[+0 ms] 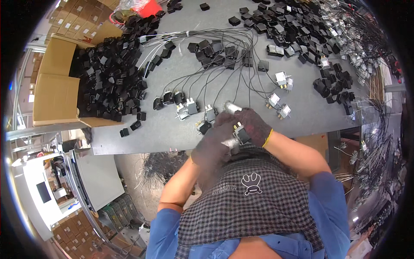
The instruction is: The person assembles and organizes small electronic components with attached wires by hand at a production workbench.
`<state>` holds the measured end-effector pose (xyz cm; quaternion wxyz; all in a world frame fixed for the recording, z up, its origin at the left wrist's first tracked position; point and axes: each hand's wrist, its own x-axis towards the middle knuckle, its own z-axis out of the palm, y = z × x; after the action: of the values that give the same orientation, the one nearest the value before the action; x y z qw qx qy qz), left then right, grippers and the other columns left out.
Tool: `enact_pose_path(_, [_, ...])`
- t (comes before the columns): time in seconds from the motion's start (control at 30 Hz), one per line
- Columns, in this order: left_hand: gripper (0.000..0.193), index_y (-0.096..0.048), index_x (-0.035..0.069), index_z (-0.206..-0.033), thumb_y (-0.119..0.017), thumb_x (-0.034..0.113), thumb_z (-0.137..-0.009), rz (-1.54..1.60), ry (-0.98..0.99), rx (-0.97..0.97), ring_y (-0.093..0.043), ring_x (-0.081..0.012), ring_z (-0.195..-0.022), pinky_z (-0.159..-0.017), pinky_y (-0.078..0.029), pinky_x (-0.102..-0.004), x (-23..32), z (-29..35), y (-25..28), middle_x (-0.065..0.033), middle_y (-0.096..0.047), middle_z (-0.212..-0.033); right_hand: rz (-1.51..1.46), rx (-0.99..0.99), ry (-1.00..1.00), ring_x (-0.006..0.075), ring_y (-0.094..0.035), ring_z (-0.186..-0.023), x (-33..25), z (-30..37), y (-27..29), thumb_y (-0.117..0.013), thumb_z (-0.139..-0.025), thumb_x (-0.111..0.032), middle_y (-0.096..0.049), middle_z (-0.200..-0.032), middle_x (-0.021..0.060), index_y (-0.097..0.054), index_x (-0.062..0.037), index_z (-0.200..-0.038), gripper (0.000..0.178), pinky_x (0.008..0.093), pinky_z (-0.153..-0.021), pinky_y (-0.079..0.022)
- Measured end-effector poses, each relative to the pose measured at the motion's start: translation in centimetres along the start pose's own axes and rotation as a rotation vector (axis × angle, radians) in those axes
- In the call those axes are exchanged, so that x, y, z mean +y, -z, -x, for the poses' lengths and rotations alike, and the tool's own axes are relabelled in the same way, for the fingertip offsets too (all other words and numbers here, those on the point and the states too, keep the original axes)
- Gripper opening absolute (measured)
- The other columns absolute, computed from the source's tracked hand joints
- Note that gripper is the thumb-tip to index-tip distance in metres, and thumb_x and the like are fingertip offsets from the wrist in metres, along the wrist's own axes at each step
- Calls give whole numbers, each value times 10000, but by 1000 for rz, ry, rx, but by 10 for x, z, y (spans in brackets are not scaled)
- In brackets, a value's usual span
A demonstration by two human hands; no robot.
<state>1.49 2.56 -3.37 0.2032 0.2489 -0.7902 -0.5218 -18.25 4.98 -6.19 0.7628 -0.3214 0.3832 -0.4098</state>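
Black component with brass-coloured prongs (pixel 243 135) sits between the two gloved hands, close to the person's apron and just at the near edge of the grey tabletop (pixel 113 145). The left hand (pixel 215 140) is blurred and the right hand (pixel 253 125) lies close beside it; I cannot tell which one grips the component. A silvery cylinder (pixel 233 107) shows just beyond their fingers. Similar pronged pieces (pixel 191 106) lie near on both sides, below fanned dark cables (pixel 215 32). Heaped black housings (pixel 110 80) spill from a cardboard box (pixel 56 97) at left.
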Motion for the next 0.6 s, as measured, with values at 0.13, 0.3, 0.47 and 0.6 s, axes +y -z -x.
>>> enact_pose_path(0.13, [662, -608, 29, -1521, -770, 261, -923, 3, 57, -165, -531, -335, -1415, -1182, -429, -460, -5, -9, 20, -169, -650, -1460, -112, 132, -44, 185, -739, -1030, 5, -2, -5, -495, -1102, -292, -784, -1171, 116, -737, 26, -1249, 425, 338, -953, -580])
enact_pose_path(0.3, [692, -594, 21, -1536, -745, 227, -893, 122, 202, -124, -697, -247, -1128, -1009, -561, -415, -6, -4, 39, -112, -734, -1251, -278, 154, 120, 166, -733, -1063, 8, -9, -13, -491, -1126, -330, -782, -1154, 102, -732, 26, -1258, 450, 343, -950, -591])
enact_pose_path(0.47, [523, -645, 30, -1468, -699, 142, -961, 355, 656, 238, -738, -230, -916, -817, -612, -368, -8, 1, 105, -61, -768, -1126, -305, 274, 361, 270, -721, -1052, 1, 30, 35, -406, -1141, -318, -723, -1309, 146, -671, -19, -1362, 457, 405, -971, -561])
enact_pose_path(0.6, [500, -659, 11, -1445, -616, 66, -950, -482, 300, 670, -754, -242, -940, -887, -603, -369, -43, 11, 97, -100, -768, -1052, 420, 1039, 589, 160, -708, -841, -32, 69, 113, -563, -1053, -105, -744, -1159, 74, -706, -52, -1295, 286, 308, -757, -572])
